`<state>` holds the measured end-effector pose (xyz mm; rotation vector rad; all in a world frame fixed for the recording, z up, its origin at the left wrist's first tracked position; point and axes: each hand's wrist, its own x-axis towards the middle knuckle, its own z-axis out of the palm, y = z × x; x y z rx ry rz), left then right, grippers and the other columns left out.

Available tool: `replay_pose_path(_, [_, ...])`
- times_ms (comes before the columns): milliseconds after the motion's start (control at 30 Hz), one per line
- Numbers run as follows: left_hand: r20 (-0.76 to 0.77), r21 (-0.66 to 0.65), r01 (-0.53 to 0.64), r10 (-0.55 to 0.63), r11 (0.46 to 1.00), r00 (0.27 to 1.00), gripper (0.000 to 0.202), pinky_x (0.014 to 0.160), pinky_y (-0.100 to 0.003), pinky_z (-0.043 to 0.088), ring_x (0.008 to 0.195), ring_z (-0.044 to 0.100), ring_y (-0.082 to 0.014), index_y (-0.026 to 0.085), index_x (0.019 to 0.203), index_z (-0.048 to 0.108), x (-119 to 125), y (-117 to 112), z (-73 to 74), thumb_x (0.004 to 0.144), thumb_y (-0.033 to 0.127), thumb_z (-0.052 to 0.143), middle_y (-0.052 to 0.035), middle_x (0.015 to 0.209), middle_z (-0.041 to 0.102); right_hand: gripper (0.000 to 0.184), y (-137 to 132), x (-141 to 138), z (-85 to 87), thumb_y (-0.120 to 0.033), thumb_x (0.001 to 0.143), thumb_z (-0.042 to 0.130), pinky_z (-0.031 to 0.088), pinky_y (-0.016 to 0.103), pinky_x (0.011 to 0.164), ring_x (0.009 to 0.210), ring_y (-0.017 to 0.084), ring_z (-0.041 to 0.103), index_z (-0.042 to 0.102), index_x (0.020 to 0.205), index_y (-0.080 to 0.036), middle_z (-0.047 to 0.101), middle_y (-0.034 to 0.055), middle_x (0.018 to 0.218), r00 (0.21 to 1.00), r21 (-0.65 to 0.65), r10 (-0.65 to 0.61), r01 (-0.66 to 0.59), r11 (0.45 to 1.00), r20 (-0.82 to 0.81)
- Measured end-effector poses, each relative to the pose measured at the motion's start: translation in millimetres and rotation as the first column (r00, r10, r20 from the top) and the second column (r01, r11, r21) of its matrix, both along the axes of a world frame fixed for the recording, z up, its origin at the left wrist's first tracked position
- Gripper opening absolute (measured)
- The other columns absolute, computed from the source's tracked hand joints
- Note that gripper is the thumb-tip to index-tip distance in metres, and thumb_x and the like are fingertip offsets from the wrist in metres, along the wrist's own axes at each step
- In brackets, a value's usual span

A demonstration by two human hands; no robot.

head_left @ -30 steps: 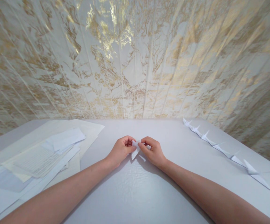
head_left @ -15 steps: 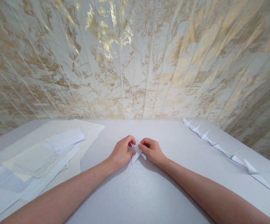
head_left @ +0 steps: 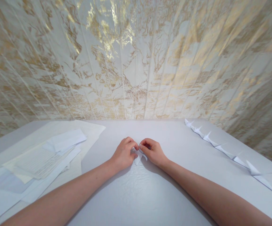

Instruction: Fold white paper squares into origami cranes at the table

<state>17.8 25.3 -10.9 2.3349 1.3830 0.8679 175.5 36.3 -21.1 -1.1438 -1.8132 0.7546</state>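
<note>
A small folded white paper piece with pointed flaps is between my two hands at the middle of the table. My left hand curls around its left side, the thumb at the paper and the index finger bent toward its top. From the right, my right hand pinches the upper part of the piece between thumb and bent fingers. The fingertips of both hands almost meet above it. Much of the paper's upper part is hidden by the fingers.
Folded white paper cranes, several of them, stand in a row along the right side of the white table. Loose paper sheets lie overlapping at the left. A gold-patterned curtain hangs behind the table.
My left index finger has moved right and down, closer to my right fingertips. The folded paper has turned slightly and shows less of its upper part. My right hand has hardly moved.
</note>
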Motion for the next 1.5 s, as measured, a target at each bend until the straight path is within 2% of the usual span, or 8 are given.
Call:
replay_pose_path(133, [-0.047, -0.004, -0.017, 0.017, 1.000, 0.999, 0.012, 0.079, -0.031, 0.042, 0.083, 0.052, -0.0174, 0.017, 0.071, 0.064, 1.0, -0.7, 0.6, 0.063, 0.007, 0.064, -0.0020, 0.081, 0.053, 0.006, -5.5, 2.0, 3.6, -0.021, 0.073, 0.052, 0.041, 0.029, 0.069, 0.073, 0.016, 0.052, 0.055, 0.077, -0.017, 0.057, 0.0037, 0.076, 0.999, 0.253, -0.031, 0.028, 0.967, 0.009])
replay_pose_path(233, [-0.081, -0.019, -0.031, 0.029, 0.999, 0.996, 0.009, 0.078, -0.031, 0.042, 0.081, 0.052, -0.0177, 0.017, 0.071, 0.067, 1.3, -0.2, 0.3, 0.066, 0.010, 0.064, -0.0031, 0.079, 0.055, 0.007, -10.2, 3.7, 6.3, -0.023, 0.076, 0.053, 0.040, 0.031, 0.071, 0.076, 0.018, 0.051, 0.056, 0.074, -0.017, 0.057, 0.0045, 0.074, 0.990, 0.407, 0.040, -0.092, 0.909, 0.136])
replay_pose_path(300, [-0.097, -0.022, -0.035, 0.033, 0.999, 0.995, 0.009, 0.078, -0.031, 0.042, 0.081, 0.053, -0.0178, 0.016, 0.073, 0.068, 1.1, 0.4, -0.3, 0.067, 0.011, 0.064, -0.0038, 0.078, 0.056, 0.008, -11.9, 4.0, 6.7, -0.025, 0.076, 0.057, 0.039, 0.032, 0.073, 0.078, 0.019, 0.050, 0.059, 0.076, -0.017, 0.058, 0.0051, 0.075, 0.970, 0.434, 0.062, -0.163, 0.886, 0.236])
replay_pose_path(533, [-0.161, -0.019, -0.057, 0.053, 0.998, 0.985, 0.011, 0.078, -0.031, 0.042, 0.082, 0.053, -0.0187, 0.020, 0.075, 0.072, -1.0, 0.5, 1.5, 0.068, 0.016, 0.065, -0.0043, 0.079, 0.059, 0.009, -10.2, 5.2, 2.1, -0.026, 0.075, 0.063, 0.034, 0.030, 0.072, 0.075, 0.017, 0.053, 0.065, 0.078, -0.017, 0.062, 0.0035, 0.072, 0.863, 0.323, 0.012, -0.202, 0.925, 0.504])
replay_pose_path(700, [-0.194, -0.001, -0.042, 0.041, 0.999, 0.980, 0.008, 0.077, -0.031, 0.042, 0.082, 0.052, -0.0188, 0.021, 0.073, 0.072, -1.5, -1.0, 3.7, 0.069, 0.019, 0.065, -0.0043, 0.079, 0.059, 0.012, -8.3, 11.4, 5.6, -0.029, 0.079, 0.061, 0.033, 0.029, 0.072, 0.080, 0.017, 0.053, 0.068, 0.081, -0.021, 0.065, 0.0040, 0.079, 0.795, 0.327, 0.000, -0.249, 0.912, 0.606])
replay_pose_path(1067, [-0.199, -0.003, -0.041, 0.040, 0.999, 0.979, 0.007, 0.077, -0.031, 0.043, 0.082, 0.053, -0.0188, 0.020, 0.073, 0.072, -1.1, -1.1, 3.6, 0.069, 0.020, 0.066, -0.0040, 0.080, 0.062, 0.012, -8.6, 13.0, 5.2, -0.022, 0.080, 0.058, 0.035, 0.029, 0.073, 0.078, 0.016, 0.056, 0.069, 0.086, -0.020, 0.065, 0.0053, 0.080, 0.787, 0.335, 0.017, -0.282, 0.899, 0.617])
replay_pose_path(1167, [-0.194, -0.012, -0.046, 0.043, 0.999, 0.980, 0.007, 0.077, -0.031, 0.043, 0.082, 0.053, -0.0192, 0.020, 0.071, 0.072, -0.7, -1.0, 3.6, 0.068, 0.019, 0.066, -0.0041, 0.080, 0.062, 0.015, -10.7, 12.9, 8.6, -0.020, 0.081, 0.056, 0.035, 0.030, 0.073, 0.077, 0.017, 0.056, 0.069, 0.088, -0.021, 0.065, 0.0054, 0.080, 0.757, 0.317, 0.030, -0.309, 0.896, 0.653])
replay_pose_path(1500, [-0.192, 0.025, -0.028, 0.033, 0.999, 0.981, 0.007, 0.075, -0.030, 0.042, 0.078, 0.053, -0.0179, 0.020, 0.071, 0.071, -1.2, 0.5, 0.3, 0.068, 0.017, 0.066, -0.0041, 0.076, 0.062, 0.027, -5.1, 15.0, 15.3, -0.038, 0.079, 0.059, 0.034, 0.034, 0.075, 0.093, 0.023, 0.047, 0.064, 0.101, -0.024, 0.058, 0.0091, 0.097, 0.689, 0.251, -0.031, -0.221, 0.942, 0.724])
